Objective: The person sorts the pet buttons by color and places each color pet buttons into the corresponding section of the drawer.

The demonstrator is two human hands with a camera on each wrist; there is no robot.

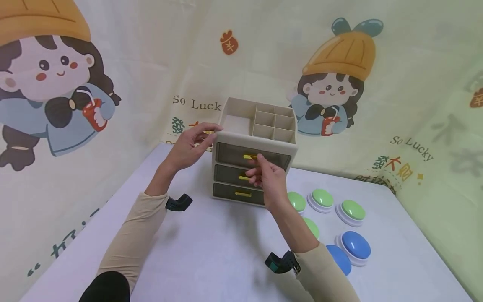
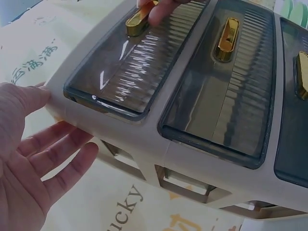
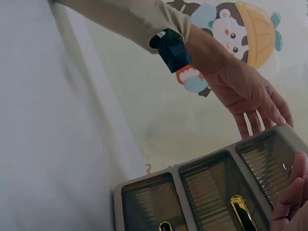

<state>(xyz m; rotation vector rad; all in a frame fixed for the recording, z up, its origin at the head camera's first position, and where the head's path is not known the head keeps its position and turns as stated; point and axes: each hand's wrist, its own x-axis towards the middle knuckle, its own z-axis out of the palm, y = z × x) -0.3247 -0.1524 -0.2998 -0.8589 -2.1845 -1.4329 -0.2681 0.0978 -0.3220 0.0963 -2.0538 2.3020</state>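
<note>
Fingers of the R hand (image 1: 273,180) pinch the gold handle (image 1: 247,157) of the top drawer (image 1: 231,153), thumb & one finger either side of its R end, the others curled just below, in front of the mid drawer (image 1: 225,174). L hand (image 1: 188,147) has its fingers apart, relaxed: thumb against the top-L front corner of the cream 3-drawer desktop organizer (image 1: 256,141), other fingertips along its side wall, which has cutouts.

Organizer stands on the white table (image 1: 211,251), near the far edge, drawers facing the person. All 3 smoky see-thru drawers, incl. the bottom drawer (image 1: 224,192), sit flush. Top tray has 1 big compartment on L, 6 small on R.

To the R, on same table: 4 green push buttons (image 1: 352,209) & 2 blue push buttons (image 1: 356,244), white bases, some partly hidden by the R arm. Beige sleeves (image 1: 137,235), black cam on each wrist. Behind: cream backdrop (image 1: 264,25) w/ cartoon figures in orange hats, "So Lucky" lettering.
</note>
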